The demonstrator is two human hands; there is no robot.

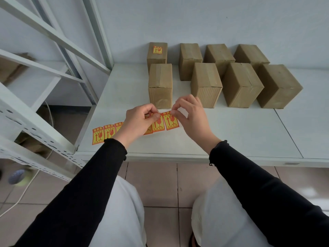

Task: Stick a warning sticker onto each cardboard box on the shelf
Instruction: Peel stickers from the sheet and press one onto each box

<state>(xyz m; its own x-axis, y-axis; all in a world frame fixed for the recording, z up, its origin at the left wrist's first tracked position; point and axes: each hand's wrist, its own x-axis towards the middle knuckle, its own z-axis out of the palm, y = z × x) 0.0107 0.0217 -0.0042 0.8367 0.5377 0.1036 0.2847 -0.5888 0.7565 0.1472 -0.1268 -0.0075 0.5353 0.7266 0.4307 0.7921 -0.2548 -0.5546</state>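
Both forearms reach forward from the near edge of the white shelf, black sleeves ending at the wrists, hands meeting low over the near-centre of the surface. My left hand is knuckles-up, fingers curled, thumb and forefinger pinched on the sticker strip near its right end; my right hand arches over from the right, fingertips closed on the top corner of the end sticker. Whether that corner is lifted from the backing I cannot tell. The strip runs left from the hands along the shelf, its far-left stickers lying flat close to the near-left corner of the shelf. Eight cardboard boxes stand in two rows of four farther back. The far-left box carries a warning sticker on its top; the near-left box, just beyond my hands, shows bare taped cardboard, as do the other six to the right. Open room: the shelf surface to the right of my hands and in front of the near row is bare, well apart from any box. The grey rack upright and diagonal brace crowd the left side. Below the shelf edge, tiled floor and my light trousers fill the near field.
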